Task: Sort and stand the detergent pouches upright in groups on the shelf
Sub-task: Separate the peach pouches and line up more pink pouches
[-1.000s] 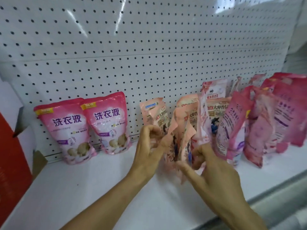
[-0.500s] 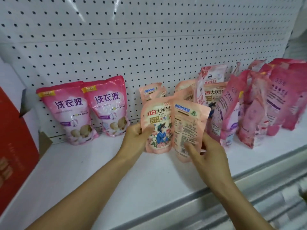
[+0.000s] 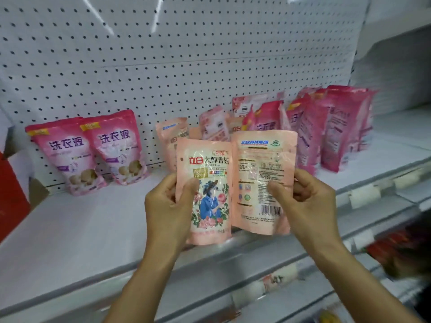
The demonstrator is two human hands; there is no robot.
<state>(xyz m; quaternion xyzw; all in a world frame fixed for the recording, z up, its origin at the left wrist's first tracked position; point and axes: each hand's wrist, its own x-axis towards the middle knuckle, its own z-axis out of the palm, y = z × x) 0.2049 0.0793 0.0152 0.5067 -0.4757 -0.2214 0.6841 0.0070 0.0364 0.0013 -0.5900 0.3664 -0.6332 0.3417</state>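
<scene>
I hold two peach detergent pouches up over the shelf's front edge. My left hand (image 3: 170, 206) grips one pouch (image 3: 207, 180) front side out, showing a figure in blue among roses. My right hand (image 3: 303, 201) grips the other pouch (image 3: 263, 169) back side out, with a barcode. Two dark pink pouches (image 3: 93, 150) lean upright against the pegboard at the left. More peach pouches (image 3: 172, 141) stand behind my hands. A crowded bunch of dark pink pouches (image 3: 333, 127) stands at the right.
The white shelf (image 3: 77, 227) has a pegboard back wall (image 3: 186, 66). A red and brown cardboard box (image 3: 14, 197) sits at the far left. Price-tag rails and lower shelves (image 3: 363, 194) run below and to the right.
Both hands pulled the two peach pouches out of the row and toward me, lifting them above the shelf's front edge. The view shifted down and back.
</scene>
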